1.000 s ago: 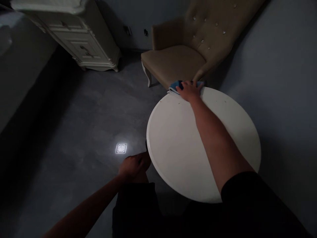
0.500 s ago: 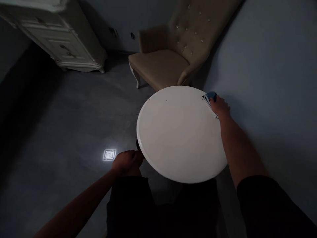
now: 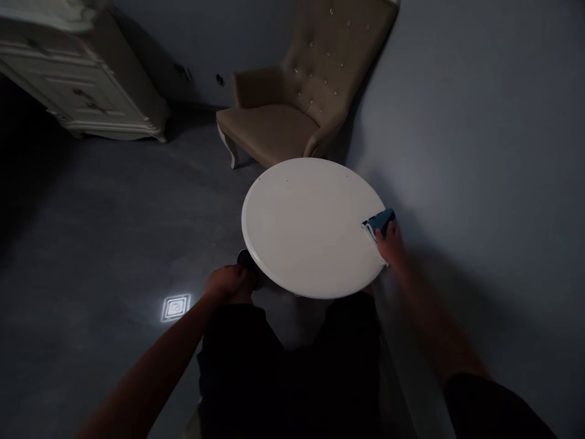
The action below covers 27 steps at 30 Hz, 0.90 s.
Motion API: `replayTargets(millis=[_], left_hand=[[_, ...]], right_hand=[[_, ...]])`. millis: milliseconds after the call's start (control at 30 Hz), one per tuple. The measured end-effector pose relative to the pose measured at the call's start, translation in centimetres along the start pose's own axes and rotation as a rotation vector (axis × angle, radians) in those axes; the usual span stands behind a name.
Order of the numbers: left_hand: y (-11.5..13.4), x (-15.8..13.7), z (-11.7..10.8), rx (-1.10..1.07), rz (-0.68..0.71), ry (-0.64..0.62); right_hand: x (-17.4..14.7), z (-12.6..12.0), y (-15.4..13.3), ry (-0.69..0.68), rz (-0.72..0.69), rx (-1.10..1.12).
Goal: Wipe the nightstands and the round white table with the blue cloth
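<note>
My right hand (image 3: 390,242) is closed around a folded blue-and-white cloth (image 3: 382,222) and presses it on the right edge of a round white table (image 3: 311,235). A few tiny dark specks lie near the far rim of the tabletop. My left hand (image 3: 228,281) rests at my left knee, beside the table's left rim. Its fingers are curled, and what they may hold is hidden. Just past them shows a dark object (image 3: 247,261), partly under the tabletop, too dim to name.
A tan buttoned armchair (image 3: 278,131) stands right behind the table. The bluish wall (image 3: 479,152) runs close along the right. A pale carved cabinet (image 3: 91,91) is at the back left. A bright square light patch (image 3: 176,308) lies on the grey floor (image 3: 137,225).
My right hand has slid the cloth along the tabletop's right edge, toward me. The view has shifted, with chair and cabinet now further left. My left hand stays at the knee.
</note>
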<state>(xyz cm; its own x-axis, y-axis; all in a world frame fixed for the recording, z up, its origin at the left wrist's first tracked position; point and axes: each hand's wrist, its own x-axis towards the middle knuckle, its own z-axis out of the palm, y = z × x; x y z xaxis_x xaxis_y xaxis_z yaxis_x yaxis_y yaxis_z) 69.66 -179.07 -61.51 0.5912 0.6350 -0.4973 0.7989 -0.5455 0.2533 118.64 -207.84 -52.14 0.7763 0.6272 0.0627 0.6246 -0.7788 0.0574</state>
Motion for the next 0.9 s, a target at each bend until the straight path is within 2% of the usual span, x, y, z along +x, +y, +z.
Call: replayTargets(millis=[100,167,300,433,533,633,767,900], left_hand=[[0.2,-0.2,0.2,-0.004,0.004,0.02],[0.3,-0.4,0.2,-0.006,-0.002,0.022],[0.6,-0.7,0.2,-0.021,-0.02,0.0],[0.7,-1.0,0.0,-0.025,-0.023,-0.004],[0.7,-1.4,-0.3,-0.013,-0.031,-0.007],[0.8,-1.6,-0.5,-0.014,-0.05,-0.011],[0.5,-1.6,-0.3,-0.041,-0.038,-0.008],[0.1,-1.3,-0.1,-0.052,-0.028,-0.025]], right_hand=[[-5.8,1.0,-0.6,0.021,0.062,0.033],[-9.6,1.8,-1.4,0.016,0.052,0.063],[-16.5,3.0,-3.9,-0.019,-0.066,0.072],[-20.4,2.7,-7.8,-0.028,-0.235,0.056],[-21.1,1.6,-11.4,-0.054,-0.406,0.061],[-20.5,0.4,-15.2,-0.118,-0.582,0.066],[-18.2,-0.6,-20.6,-0.177,-0.798,0.114],[-14.4,-1.3,-26.9,-0.199,-0.948,0.16]])
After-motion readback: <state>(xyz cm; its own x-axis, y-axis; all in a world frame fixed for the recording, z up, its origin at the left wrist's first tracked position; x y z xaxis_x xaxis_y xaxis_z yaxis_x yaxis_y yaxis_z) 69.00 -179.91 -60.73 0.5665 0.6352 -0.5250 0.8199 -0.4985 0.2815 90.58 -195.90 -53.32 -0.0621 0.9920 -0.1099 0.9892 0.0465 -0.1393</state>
